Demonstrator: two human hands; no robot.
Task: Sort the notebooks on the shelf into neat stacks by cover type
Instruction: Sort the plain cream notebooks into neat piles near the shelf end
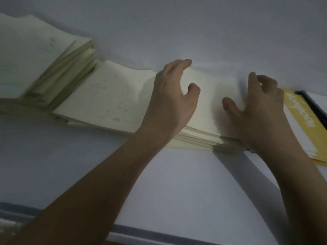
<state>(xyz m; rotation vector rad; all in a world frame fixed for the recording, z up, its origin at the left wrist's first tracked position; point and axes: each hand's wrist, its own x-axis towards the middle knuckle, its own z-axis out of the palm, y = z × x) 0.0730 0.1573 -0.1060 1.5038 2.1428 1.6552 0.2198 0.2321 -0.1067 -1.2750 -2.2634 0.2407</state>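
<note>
Head view blurred: left hand [170,96], right hand [260,105] fingers spread over pale stack [208,106].

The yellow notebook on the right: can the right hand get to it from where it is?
Probably yes. The right hand rests on the cream stack right beside the yellow notebook, whose top shows bare, with nothing between them.

Indoor room, dim light; prob. home or storage corner, can't tell which. Plain pale wall [194,23] behind a narrow high shelf [10,105]. Shelf carries stacks of cream notebooks [106,96], plus a yellow-cover notebook [300,117] at right. No signage or equipment in view.
</note>
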